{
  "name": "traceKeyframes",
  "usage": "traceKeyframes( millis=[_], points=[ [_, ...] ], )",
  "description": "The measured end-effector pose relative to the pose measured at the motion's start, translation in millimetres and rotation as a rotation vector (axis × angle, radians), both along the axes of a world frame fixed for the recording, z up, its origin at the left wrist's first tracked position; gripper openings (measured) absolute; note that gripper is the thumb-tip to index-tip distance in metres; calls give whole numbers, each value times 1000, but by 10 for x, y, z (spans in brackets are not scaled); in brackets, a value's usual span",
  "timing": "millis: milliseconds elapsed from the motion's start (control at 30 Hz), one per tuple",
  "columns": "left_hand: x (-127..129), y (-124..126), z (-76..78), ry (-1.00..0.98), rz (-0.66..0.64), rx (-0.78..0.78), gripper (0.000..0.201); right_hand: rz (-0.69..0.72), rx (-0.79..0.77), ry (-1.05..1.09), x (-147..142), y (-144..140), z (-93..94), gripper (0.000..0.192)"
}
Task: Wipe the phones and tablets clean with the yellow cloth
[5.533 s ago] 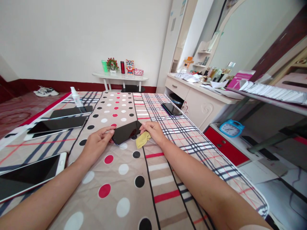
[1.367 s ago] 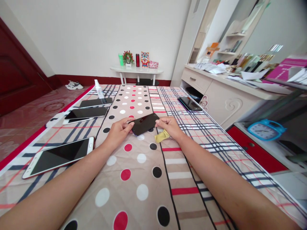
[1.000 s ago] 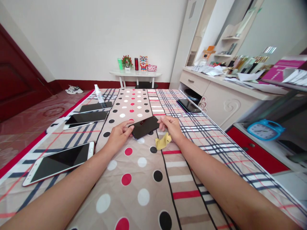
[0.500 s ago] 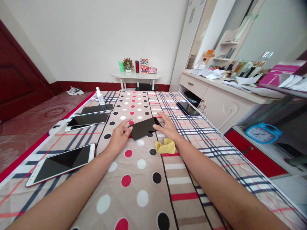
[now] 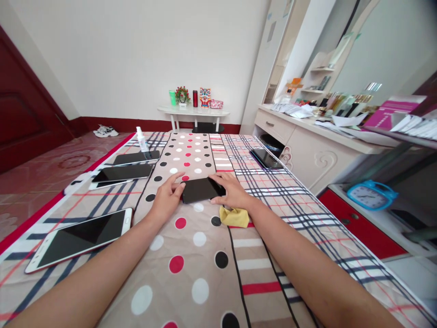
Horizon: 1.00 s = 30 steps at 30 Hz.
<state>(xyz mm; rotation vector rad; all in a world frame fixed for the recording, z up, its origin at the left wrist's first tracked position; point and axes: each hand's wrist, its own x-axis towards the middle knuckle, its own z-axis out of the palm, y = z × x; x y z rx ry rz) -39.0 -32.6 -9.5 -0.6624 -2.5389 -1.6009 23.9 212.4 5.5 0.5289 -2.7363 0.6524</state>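
Observation:
A black phone (image 5: 198, 189) lies flat on the patterned bed cover (image 5: 205, 255), between my two hands. My left hand (image 5: 168, 196) touches its left end with thumb and fingers. Over the phone's right end rests my right hand (image 5: 230, 191), fingers spread on top. A small yellow cloth (image 5: 235, 217) lies loose on the cover just below my right wrist, held by neither hand.
A white phone (image 5: 80, 238) lies at the left, two dark tablets (image 5: 124, 172) and a spray bottle (image 5: 141, 139) further back left, another dark phone (image 5: 266, 158) at the bed's right edge. A dresser (image 5: 307, 146) and blue clock (image 5: 372, 195) stand right.
The phone was held tilted above the cover and now lies flat. My right hand let go of the yellow cloth, which dropped onto the cover, and moved onto the phone.

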Motion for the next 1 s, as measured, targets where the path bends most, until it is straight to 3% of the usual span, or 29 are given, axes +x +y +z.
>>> traceKeyframes(
  millis=[167, 400, 500, 600, 733, 867, 1000],
  points=[
    [-13, -2, 7, -69, -20, 58, 48, 42, 63, -29, 37, -16, 83, 78],
    [-5, 7, 40, -53, -27, 25, 52, -94, 122, 88, 155, -108, 79, 75],
    [12, 12, 45, -89, -53, 54, 55, -183, 97, 215, 159, -5, 110, 70],
    [23, 21, 33, -130, -82, 67, 55, -447, 18, 393, 116, 314, 180, 66],
    [14, 46, 9, -89, -77, 29, 51, -958, -117, 494, 10, 1008, 325, 66],
    [5, 69, 9, -23, -65, -46, 49, -1296, -210, 211, -115, 1606, 435, 60],
    [7, 70, 16, 2, -58, -81, 49, -1424, -227, 15, -230, 1808, 392, 68]
  ],
)
